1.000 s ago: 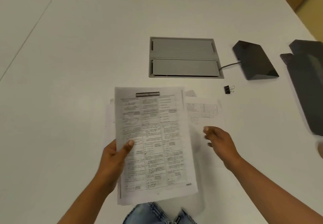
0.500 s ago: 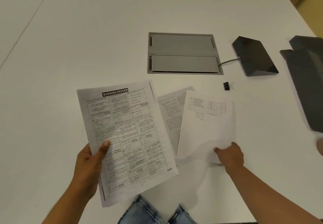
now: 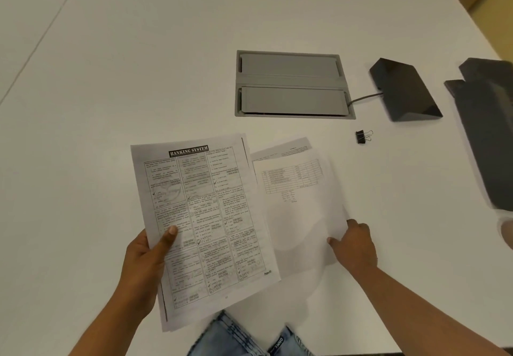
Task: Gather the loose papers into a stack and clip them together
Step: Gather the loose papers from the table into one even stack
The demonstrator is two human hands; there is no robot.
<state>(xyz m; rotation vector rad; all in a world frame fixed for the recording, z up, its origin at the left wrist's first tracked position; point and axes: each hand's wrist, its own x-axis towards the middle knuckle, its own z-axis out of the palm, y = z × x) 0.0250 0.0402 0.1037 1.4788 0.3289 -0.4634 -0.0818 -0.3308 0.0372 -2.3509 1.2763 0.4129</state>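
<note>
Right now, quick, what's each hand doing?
Left hand: closed, holding the Banking System pages.
Right hand: closed, pinching the table sheet by its edge.

Around the binder clip the counter is bare; the black wedge-shaped device stands behind it.

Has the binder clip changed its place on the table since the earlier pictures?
No. The binder clip lies below the right corner of the grey hatch, as before.
</note>
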